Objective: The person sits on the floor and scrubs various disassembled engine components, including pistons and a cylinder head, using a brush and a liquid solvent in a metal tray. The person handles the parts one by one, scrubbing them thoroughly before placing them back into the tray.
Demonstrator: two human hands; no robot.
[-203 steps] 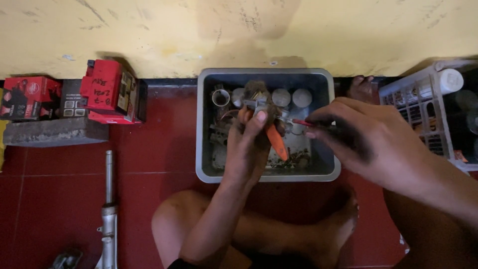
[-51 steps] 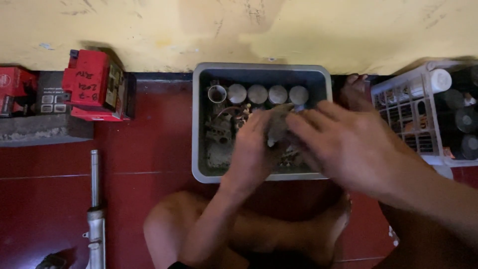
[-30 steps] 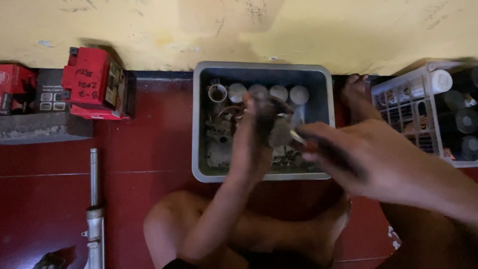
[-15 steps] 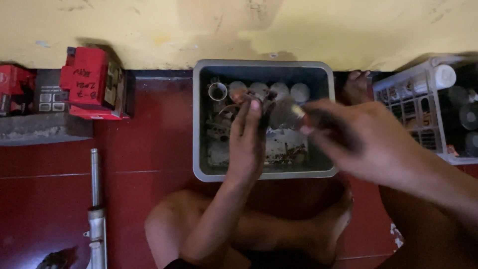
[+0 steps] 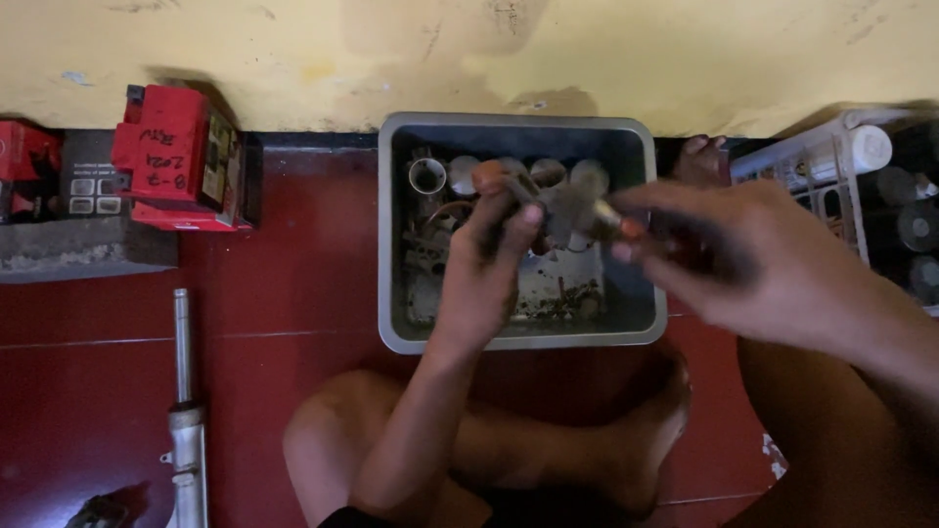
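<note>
Since half a second ago the right hand (image 5: 753, 269) has drawn a little away from the left hand (image 5: 486, 269), and the small metal part (image 5: 562, 207) between them now shows more plainly over the grey plastic tub (image 5: 389, 244). That tub serves as the landmark: it sits on the red floor (image 5: 284, 284) with its far rim against the yellow wall (image 5: 293, 59). Over its middle, the left hand is closed around the near end of the metal part, thumb and fingers pinched on it. From the tub's right side the right hand reaches in, its fingers narrowed around a thin tool with an orange tip (image 5: 626, 227) that touches or nearly touches the part; motion blur hides the exact contact. Along the tub's far wall stands a row of short round cylinders (image 5: 428, 176), with grimy loose parts lying on its bottom. Left of the tub, well apart, a red battery-like box (image 5: 176, 166) stands against the wall beside a grey block (image 5: 88, 235). Nearer the person on that same side, a long metal tube (image 5: 186, 411) lies on the floor. Right of the tub stands a white wire rack (image 5: 831, 166) holding a white bottle. Just below the tub's near rim the person's crossed bare legs (image 5: 548, 450) rest on the floor.
</note>
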